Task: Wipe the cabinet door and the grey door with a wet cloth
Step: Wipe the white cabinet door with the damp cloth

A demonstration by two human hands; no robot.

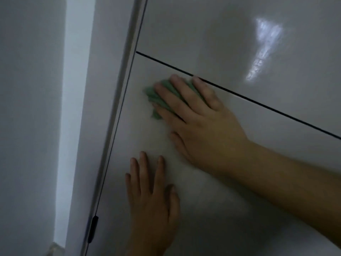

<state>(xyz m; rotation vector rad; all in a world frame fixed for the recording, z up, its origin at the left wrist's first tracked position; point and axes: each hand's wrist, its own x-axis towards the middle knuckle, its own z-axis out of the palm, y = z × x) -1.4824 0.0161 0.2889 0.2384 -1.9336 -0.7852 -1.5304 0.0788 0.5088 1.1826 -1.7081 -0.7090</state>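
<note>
Most of the green cloth [151, 94] is hidden under the right hand [199, 124], whose flat, straight-fingered grip presses it against the grey door [184, 24] below a dark groove [258, 102]. The left hand [153, 200], grip likewise flat, rests on the door lower down, wrist cut off. The glossy panel carries a blurred reflection [263, 50]; a black hinge [93, 228] and pale wall [27, 108] lie left

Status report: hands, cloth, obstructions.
Right hand flat, pressing green cloth on door panel just below the dark seam. Left hand flat on panel lower down. Nothing blocking the wipe path.
</note>
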